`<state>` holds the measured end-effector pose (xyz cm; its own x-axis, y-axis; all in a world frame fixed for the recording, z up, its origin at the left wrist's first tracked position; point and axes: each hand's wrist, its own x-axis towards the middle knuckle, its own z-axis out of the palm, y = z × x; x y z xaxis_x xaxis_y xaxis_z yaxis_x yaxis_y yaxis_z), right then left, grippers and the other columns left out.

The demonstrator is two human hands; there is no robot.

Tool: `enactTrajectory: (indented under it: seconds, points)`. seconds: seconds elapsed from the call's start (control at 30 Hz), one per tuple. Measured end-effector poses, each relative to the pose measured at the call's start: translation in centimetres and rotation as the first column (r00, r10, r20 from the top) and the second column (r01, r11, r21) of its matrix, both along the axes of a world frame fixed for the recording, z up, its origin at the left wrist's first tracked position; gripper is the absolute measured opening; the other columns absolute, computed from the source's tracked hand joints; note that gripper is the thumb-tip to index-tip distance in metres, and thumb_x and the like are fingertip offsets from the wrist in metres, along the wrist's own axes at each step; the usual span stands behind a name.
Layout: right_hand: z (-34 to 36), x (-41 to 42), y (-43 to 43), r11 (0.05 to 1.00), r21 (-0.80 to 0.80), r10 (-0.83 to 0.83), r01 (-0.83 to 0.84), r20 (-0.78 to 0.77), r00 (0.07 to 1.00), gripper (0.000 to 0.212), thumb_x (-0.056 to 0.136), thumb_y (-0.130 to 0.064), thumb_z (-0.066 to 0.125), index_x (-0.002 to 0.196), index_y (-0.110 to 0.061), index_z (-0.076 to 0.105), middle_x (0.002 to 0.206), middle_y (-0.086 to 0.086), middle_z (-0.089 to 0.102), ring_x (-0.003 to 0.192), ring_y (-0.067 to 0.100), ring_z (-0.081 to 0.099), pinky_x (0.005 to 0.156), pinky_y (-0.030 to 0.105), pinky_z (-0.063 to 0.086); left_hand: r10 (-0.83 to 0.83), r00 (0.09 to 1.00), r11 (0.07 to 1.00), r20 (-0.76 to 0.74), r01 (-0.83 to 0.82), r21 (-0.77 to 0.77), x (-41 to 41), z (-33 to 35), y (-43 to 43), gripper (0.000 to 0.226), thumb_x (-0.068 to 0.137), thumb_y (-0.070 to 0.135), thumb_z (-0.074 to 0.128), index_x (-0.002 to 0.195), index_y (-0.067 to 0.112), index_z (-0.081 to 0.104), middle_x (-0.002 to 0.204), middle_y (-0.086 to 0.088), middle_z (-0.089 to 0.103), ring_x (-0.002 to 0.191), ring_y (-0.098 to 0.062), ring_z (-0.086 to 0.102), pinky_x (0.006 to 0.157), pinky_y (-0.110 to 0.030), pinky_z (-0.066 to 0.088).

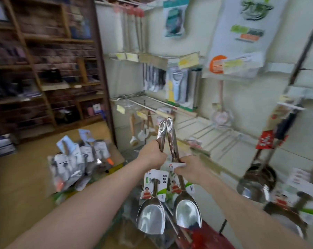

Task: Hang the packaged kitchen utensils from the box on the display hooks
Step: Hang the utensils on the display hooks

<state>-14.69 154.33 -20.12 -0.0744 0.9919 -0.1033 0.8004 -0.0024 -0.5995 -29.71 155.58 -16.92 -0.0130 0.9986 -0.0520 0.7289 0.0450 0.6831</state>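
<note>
I hold two steel spatulas upright in front of the display wall, their handle tips with hanging holes close together. My left hand (152, 156) grips the handle of the left spatula (151, 216). My right hand (190, 168) pinches the handle and label card of the right spatula (187, 211). Both carry white and green cards with a red figure. Bare wire display hooks (213, 139) stick out from the pale wall just right of the handle tips. The box (117, 161) with several packaged utensils (76, 162) stands on the floor to the left.
Higher hooks carry peelers (177, 87), knives (154, 78) and wooden-handled tools. Ladles (258, 178) and carded spatulas hang at the right. Brown wooden shelves (44, 69) fill the left. A red object (206, 238) lies below the spatulas. The picture is motion-blurred.
</note>
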Motion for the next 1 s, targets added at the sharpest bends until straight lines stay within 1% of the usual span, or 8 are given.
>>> enactTrajectory:
  seconds: [0.2, 0.33, 0.5, 0.57, 0.63, 0.73, 0.87, 1.0]
  points:
    - [-0.2, -9.5, 4.3, 0.983, -0.019, 0.180, -0.180, 0.014, 0.983, 0.014, 0.083, -0.019, 0.061, 0.069, -0.016, 0.059, 0.074, 0.008, 0.064, 0.067, 0.020, 0.057, 0.055, 0.026, 0.040, 0.194, 0.980, 0.981, -0.033, -0.194, -0.004, -9.7, -1.0, 2.5, 0.017, 0.085, 0.020, 0.056, 0.100, 0.011, 0.059, 0.095, -0.010, 0.066, 0.090, -0.030, 0.064, 0.080, -0.038, 0.055]
    - [-0.4, -15.6, 6.8, 0.971, -0.041, 0.237, -0.237, -0.010, 0.972, 0.018, 0.083, -0.019, 0.061, 0.066, -0.016, 0.055, 0.065, 0.000, 0.056, 0.057, 0.012, 0.053, 0.048, 0.022, 0.039, 0.262, 0.965, 0.964, -0.027, -0.262, -0.036, -16.1, -1.8, 4.5, 0.011, 0.086, 0.015, 0.057, 0.094, 0.007, 0.056, 0.092, -0.014, 0.065, 0.084, -0.030, 0.064, 0.065, -0.036, 0.054]
    - [-0.6, -23.1, 10.3, 0.955, -0.028, 0.295, -0.294, 0.039, 0.955, 0.013, 0.082, -0.024, 0.061, 0.072, -0.016, 0.059, 0.074, 0.001, 0.059, 0.080, 0.021, 0.063, 0.064, 0.027, 0.044, 0.327, 0.944, 0.944, -0.035, -0.328, -0.040, -23.8, -1.9, 6.7, 0.010, 0.089, 0.014, 0.058, 0.088, 0.005, 0.055, 0.090, -0.013, 0.065, 0.081, -0.027, 0.065, 0.066, -0.034, 0.052]
    - [-0.6, -26.0, 11.3, 0.947, -0.023, 0.321, -0.321, 0.060, 0.945, 0.019, 0.081, -0.023, 0.062, 0.065, -0.017, 0.054, 0.067, -0.002, 0.055, 0.074, 0.018, 0.060, 0.058, 0.025, 0.041, 0.346, 0.937, 0.937, -0.042, -0.347, -0.043, -26.8, -1.9, 7.3, 0.014, 0.089, 0.015, 0.058, 0.095, 0.002, 0.056, 0.090, -0.012, 0.065, 0.077, -0.025, 0.063, 0.062, -0.034, 0.052]
    - [-0.6, -28.7, 12.2, 0.940, -0.041, 0.339, -0.337, 0.040, 0.940, 0.021, 0.081, -0.022, 0.063, 0.063, -0.018, 0.053, 0.063, -0.004, 0.053, 0.061, 0.013, 0.053, 0.052, 0.024, 0.037, 0.364, 0.930, 0.930, -0.047, -0.366, -0.046, -29.6, -1.9, 7.8, 0.008, 0.089, 0.014, 0.056, 0.085, 0.008, 0.051, 0.080, -0.008, 0.059, 0.071, -0.025, 0.058, 0.060, -0.032, 0.048]
    - [-0.6, -32.3, 13.5, 0.925, -0.062, 0.377, -0.376, 0.012, 0.926, 0.009, 0.082, -0.022, 0.061, 0.079, -0.015, 0.063, 0.070, 0.000, 0.059, 0.062, 0.016, 0.055, 0.053, 0.025, 0.039, 0.409, 0.912, 0.911, -0.007, -0.409, -0.057, -33.5, -1.9, 8.2, 0.015, 0.090, 0.012, 0.053, 0.077, 0.014, 0.045, 0.072, -0.004, 0.052, 0.065, -0.024, 0.053, 0.057, -0.028, 0.044]
    - [-0.8, -36.6, 15.3, 0.899, -0.094, 0.429, -0.427, 0.002, 0.903, 0.017, 0.082, -0.024, 0.062, 0.091, -0.010, 0.065, 0.080, 0.004, 0.062, 0.075, 0.023, 0.062, 0.064, 0.033, 0.051, 0.477, 0.878, 0.876, 0.026, -0.474, -0.091, -38.2, -2.5, 8.8, 0.021, 0.089, 0.010, 0.054, 0.070, 0.015, 0.047, 0.071, -0.004, 0.053, 0.062, -0.021, 0.052, 0.053, -0.027, 0.045]
    - [-1.7, -40.0, 17.9, 0.875, -0.137, 0.466, -0.464, -0.021, 0.885, 0.022, 0.082, -0.027, 0.061, 0.098, -0.012, 0.064, 0.088, 0.006, 0.062, 0.069, 0.023, 0.063, 0.065, 0.038, 0.054, 0.547, 0.833, 0.834, 0.078, -0.536, -0.131, -42.0, -2.9, 10.2, 0.010, 0.085, 0.005, 0.055, 0.078, 0.013, 0.053, 0.086, -0.010, 0.062, 0.080, -0.027, 0.066, 0.070, -0.036, 0.057]
